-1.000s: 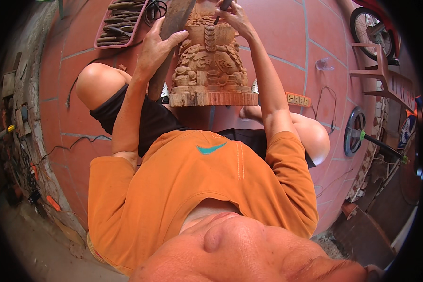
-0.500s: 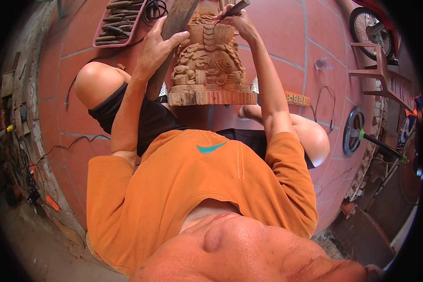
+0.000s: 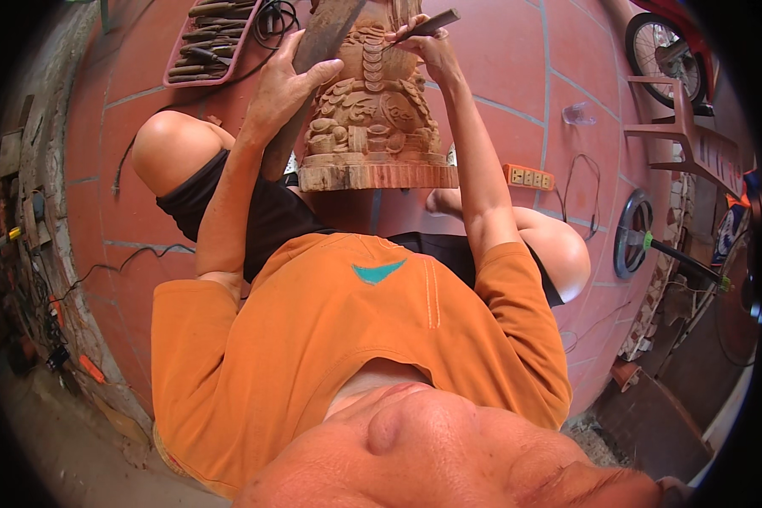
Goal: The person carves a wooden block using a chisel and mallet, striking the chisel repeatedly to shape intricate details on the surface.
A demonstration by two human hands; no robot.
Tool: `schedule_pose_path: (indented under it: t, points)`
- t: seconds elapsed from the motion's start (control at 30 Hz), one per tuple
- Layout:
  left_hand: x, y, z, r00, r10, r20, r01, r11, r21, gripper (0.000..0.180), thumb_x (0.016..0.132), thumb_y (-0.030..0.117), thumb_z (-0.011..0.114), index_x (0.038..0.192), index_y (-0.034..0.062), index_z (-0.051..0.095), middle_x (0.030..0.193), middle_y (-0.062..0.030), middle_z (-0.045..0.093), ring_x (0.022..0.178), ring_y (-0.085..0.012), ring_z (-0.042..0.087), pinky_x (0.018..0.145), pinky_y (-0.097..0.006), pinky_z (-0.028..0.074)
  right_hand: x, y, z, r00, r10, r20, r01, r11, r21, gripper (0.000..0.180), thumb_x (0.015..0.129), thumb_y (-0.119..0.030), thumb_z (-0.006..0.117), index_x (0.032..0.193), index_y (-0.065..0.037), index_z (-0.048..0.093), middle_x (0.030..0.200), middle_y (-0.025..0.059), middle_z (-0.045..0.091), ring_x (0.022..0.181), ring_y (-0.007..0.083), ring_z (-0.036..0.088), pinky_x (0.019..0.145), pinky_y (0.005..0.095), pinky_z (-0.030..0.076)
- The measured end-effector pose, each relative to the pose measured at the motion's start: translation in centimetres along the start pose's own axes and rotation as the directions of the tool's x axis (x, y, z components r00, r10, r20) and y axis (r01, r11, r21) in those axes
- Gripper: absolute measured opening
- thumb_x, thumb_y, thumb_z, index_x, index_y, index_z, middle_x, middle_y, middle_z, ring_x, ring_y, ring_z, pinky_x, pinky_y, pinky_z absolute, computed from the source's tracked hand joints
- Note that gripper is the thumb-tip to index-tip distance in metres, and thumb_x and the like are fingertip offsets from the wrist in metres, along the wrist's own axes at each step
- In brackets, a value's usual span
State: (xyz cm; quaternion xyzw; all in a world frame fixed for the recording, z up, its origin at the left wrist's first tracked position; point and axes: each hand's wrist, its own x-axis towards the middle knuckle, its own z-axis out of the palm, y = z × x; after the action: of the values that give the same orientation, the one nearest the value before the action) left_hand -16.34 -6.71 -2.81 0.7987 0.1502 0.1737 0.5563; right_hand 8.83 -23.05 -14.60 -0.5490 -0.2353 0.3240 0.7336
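A carved wooden figure with a round base stands between my legs, its top cut off by the upper edge. A long dark wooden plank leans along its left side. On that plank lies my left hand, open, its thumb stretched across toward the carving; some fingers are hidden. My right hand is closed around a carving chisel at the figure's upper right. The chisel slants, handle up to the right, its thin blade pointing down-left at a column of overlapping carved discs.
Up left, a pink tray holds several carving tools beside a coiled black cable. On the right are an orange power strip, a clear plastic cup, a plastic chair and a wheel-shaped stand base. Red tiles cover the floor.
The chisel handle has dipped slightly to the right, lying flatter, with my right hand shifting a little lower. My left hand stays on the plank. The whole view has shifted slightly.
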Motion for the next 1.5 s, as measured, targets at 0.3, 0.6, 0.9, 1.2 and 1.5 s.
schedule_pose_path:
  t: [0.3,0.6,0.9,1.2,1.5]
  points:
    - [0.2,0.1,0.5,0.999,-0.027,0.030,0.025,0.997,0.072,0.081,0.083,0.047,0.077,0.140,-0.0039,0.051,0.125,-0.0221,0.068,0.114,-0.0301,0.067,0.099,-0.039,0.049,-2.2,0.3,2.6,0.975,-0.070,-0.212,0.108,0.979,0.173,0.031,0.072,0.020,0.055,0.091,-0.005,0.054,0.091,0.0102,0.068,0.095,0.0279,0.073,0.083,0.0366,0.061]
    - [0.0,0.7,0.6,0.997,-0.056,0.049,0.052,0.995,0.084,0.074,0.085,0.039,0.077,0.139,-0.0032,0.052,0.123,-0.0196,0.069,0.112,-0.0269,0.067,0.098,-0.036,0.049,-3.8,1.5,3.8,0.915,-0.161,-0.371,0.257,0.940,0.224,0.032,0.074,0.021,0.052,0.090,-0.006,0.054,0.094,0.0092,0.065,0.097,0.0256,0.070,0.088,0.0360,0.059]
    - [0.0,2.2,0.2,0.987,-0.134,0.090,0.128,0.990,0.062,0.070,0.085,0.033,0.078,0.139,-0.0031,0.052,0.118,-0.0150,0.069,0.106,-0.0198,0.065,0.095,-0.032,0.049,-3.4,2.0,3.6,0.919,-0.149,-0.365,0.249,0.937,0.244,0.032,0.072,0.022,0.052,0.090,-0.005,0.054,0.092,0.0099,0.064,0.094,0.0238,0.069,0.088,0.0356,0.059]
    - [0.5,2.4,0.5,0.980,-0.159,0.119,0.158,0.987,0.024,0.067,0.086,0.032,0.079,0.138,-0.0022,0.054,0.111,-0.0107,0.069,0.097,-0.0156,0.064,0.085,-0.030,0.052,-3.5,2.0,3.4,0.916,-0.207,-0.344,0.296,0.926,0.233,0.029,0.072,0.020,0.052,0.089,-0.004,0.054,0.092,0.0103,0.064,0.094,0.0241,0.069,0.088,0.0366,0.058]
    - [2.1,5.8,-0.6,0.978,-0.004,0.207,-0.003,0.999,0.033,0.055,0.092,0.024,0.075,0.137,0.0017,0.054,0.096,0.0003,0.064,0.077,-0.0057,0.057,0.064,-0.023,0.048,-3.3,2.8,3.8,0.902,-0.262,-0.343,0.343,0.917,0.204,0.029,0.075,0.019,0.051,0.090,-0.005,0.057,0.091,0.0091,0.066,0.092,0.0215,0.070,0.087,0.0350,0.058]
